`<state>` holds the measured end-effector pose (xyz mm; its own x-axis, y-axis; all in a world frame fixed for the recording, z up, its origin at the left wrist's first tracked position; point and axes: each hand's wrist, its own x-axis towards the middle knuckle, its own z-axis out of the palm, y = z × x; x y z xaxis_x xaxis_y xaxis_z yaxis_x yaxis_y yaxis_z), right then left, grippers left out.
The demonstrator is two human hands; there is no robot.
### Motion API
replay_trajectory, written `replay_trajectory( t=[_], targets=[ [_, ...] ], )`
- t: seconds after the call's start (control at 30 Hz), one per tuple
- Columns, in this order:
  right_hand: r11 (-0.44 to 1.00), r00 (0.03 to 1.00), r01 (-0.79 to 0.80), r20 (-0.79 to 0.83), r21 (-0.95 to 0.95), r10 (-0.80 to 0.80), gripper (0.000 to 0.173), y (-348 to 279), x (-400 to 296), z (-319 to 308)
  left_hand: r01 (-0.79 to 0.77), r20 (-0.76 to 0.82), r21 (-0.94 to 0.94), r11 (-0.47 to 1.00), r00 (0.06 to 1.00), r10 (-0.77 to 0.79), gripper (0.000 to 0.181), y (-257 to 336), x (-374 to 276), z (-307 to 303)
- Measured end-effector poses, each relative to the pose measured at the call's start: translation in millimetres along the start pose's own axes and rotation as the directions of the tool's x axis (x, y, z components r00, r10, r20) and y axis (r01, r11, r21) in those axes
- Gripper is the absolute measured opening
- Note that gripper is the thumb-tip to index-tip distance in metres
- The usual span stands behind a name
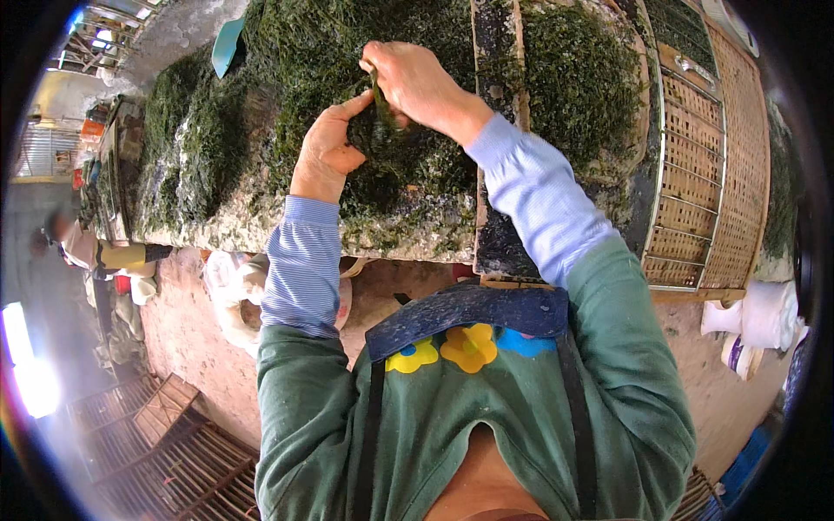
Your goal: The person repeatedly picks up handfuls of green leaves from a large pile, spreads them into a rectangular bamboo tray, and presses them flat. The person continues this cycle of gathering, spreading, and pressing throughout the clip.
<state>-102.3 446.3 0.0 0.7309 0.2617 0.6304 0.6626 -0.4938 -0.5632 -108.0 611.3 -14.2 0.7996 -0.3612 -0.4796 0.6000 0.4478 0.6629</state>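
Note:
Dark green seaweed [300, 65] mixed with white grains is heaped over the pale worktop in front of me. My right hand [423, 84] pinches a dark flat strand of seaweed [378, 98] above the heap, its lower fingers blurred and partly hidden by the wrist. Close by on the left, my left hand [329, 146] has thumb and fingers bent around the same seaweed, with its fingertips almost meeting the right hand's. Loose green pieces hang below and between both hands.
A dark board [498, 215] crosses the worktop at right, with another seaweed heap [580, 84] beyond it. Farther right sit a wire rack [687, 189] and woven tray [739, 169]. A turquoise plastic piece [227, 49] stands at upper left. Another person [81, 244] is far left; slatted racks [189, 475] lie behind.

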Motion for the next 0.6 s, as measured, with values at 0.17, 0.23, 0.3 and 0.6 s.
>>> replay_trajectory(
  t=[0.17,0.23,0.3,0.6],
  targets=[
    [0.973,0.994,-0.062,-0.098,-0.221,0.041,0.018,73,-33,23,-0.055,0.281,-0.084,0.995,0.957,0.076,0.008,37,-22,28],
    [0.900,0.995,-0.061,-0.094,-0.431,0.022,0.026,88,-73,39,-0.081,0.349,-0.084,0.993,0.931,0.106,0.010,51,-29,35],
    [0.851,0.978,-0.122,0.083,-0.511,0.190,0.019,69,-107,47,-0.015,0.359,-0.177,0.984,0.930,0.079,0.020,55,-35,32],
    [-0.466,0.865,-0.490,0.479,0.737,-0.152,0.077,14,-126,53,-0.065,0.216,0.086,0.994,0.975,0.045,0.035,-25,-46,42]
  ],
)
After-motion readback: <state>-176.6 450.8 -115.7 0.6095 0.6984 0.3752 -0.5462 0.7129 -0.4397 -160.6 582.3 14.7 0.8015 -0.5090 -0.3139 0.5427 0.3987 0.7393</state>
